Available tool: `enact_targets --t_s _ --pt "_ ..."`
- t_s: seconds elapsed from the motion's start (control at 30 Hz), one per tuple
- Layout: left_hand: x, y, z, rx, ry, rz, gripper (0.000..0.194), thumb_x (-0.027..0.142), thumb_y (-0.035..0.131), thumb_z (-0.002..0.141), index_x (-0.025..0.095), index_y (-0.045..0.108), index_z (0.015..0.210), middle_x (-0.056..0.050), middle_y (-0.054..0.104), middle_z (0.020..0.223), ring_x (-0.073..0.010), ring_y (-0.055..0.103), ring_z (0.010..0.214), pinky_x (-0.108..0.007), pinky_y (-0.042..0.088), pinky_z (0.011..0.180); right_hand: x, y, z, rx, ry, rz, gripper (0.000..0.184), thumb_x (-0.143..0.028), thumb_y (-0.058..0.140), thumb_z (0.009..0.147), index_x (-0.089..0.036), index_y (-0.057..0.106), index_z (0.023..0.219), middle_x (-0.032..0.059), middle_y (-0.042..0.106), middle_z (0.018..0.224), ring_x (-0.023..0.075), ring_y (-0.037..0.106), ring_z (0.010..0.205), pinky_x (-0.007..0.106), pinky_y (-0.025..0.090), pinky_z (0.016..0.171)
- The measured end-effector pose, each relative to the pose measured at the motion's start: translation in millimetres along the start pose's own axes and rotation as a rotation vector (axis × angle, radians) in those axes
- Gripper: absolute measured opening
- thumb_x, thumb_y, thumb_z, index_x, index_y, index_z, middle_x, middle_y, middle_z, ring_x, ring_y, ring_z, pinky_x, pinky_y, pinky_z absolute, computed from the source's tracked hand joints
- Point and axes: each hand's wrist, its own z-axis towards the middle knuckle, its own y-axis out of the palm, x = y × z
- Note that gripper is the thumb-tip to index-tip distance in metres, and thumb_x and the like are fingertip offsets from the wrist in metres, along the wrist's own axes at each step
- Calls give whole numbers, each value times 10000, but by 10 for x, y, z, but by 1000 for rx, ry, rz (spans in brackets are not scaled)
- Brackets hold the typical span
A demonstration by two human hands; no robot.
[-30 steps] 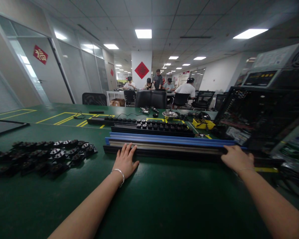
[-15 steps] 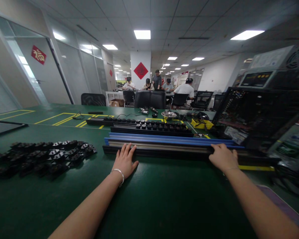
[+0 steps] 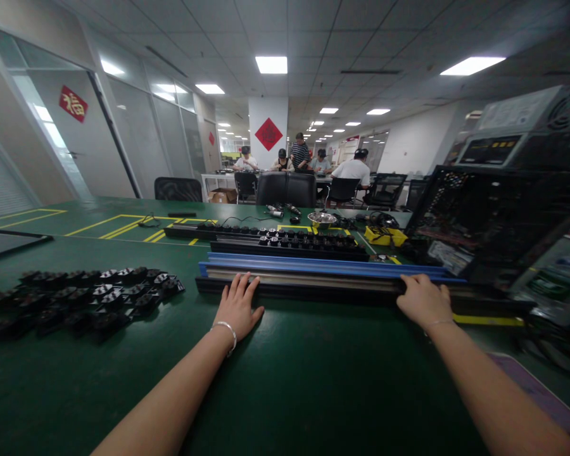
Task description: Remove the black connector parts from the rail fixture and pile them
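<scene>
A long black rail [image 3: 323, 292] with a pale metal strip along its top lies across the green table in front of me. My left hand [image 3: 236, 305] rests at the rail's left part, fingers spread over its near edge and thumb out to the right. Toward the other end, my right hand [image 3: 424, 300] has its fingers bent over the rail, their tips partly hidden. Directly behind is a blue rail [image 3: 313, 265], parallel to the black one, which neither hand is seen gripping.
Black clip-like parts [image 3: 102, 294] lie in rows at left. More black rails bearing small parts [image 3: 289, 240] sit behind the blue one. Farther back are a metal bowl [image 3: 322, 218] and a yellow tray [image 3: 384, 237]. An open computer case [image 3: 484, 221] and a bottle [image 3: 563, 285] stand at right.
My right hand has shifted very slightly to the left along the rail. The left hand and the rails look unmoved.
</scene>
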Motion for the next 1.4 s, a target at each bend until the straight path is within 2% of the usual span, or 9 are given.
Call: enact_targets --t_s 0.37,0.7,1.03,1.4 --pt "2 -7 -4 8 1 0 671 369 531 788 240 309 1407 -85 290 1498 -280 160 1398 -522 251 1090 -17 8 -23 12 5 -4 559 -237 419 727 -161 526 1271 153 479 1262 305 498 1115 513 277 1023" --pt "-4 1 -2 -2 -2 1 673 382 518 796 241 295 1415 -79 280 1503 -282 152 1400 -520 243 1094 -284 -47 -114 28 -41 0 529 -206 387 749 -167 531 1257 143 497 1238 286 514 1107 514 237 1043" --pt "11 -16 2 -11 -3 2 670 375 517 798 225 300 1415 -85 267 1508 -290 153 1399 -523 242 1094 -271 -23 -104 27 -41 10 545 -210 369 762 -138 505 1285 152 486 1253 300 490 1124 525 233 1036" --pt "11 -19 3 -14 -9 3 675 367 531 795 219 304 1413 -88 265 1509 -289 152 1399 -526 246 1093 -378 72 -205 149 -43 42 554 -206 414 742 -124 510 1281 154 493 1248 292 494 1073 480 268 1003"
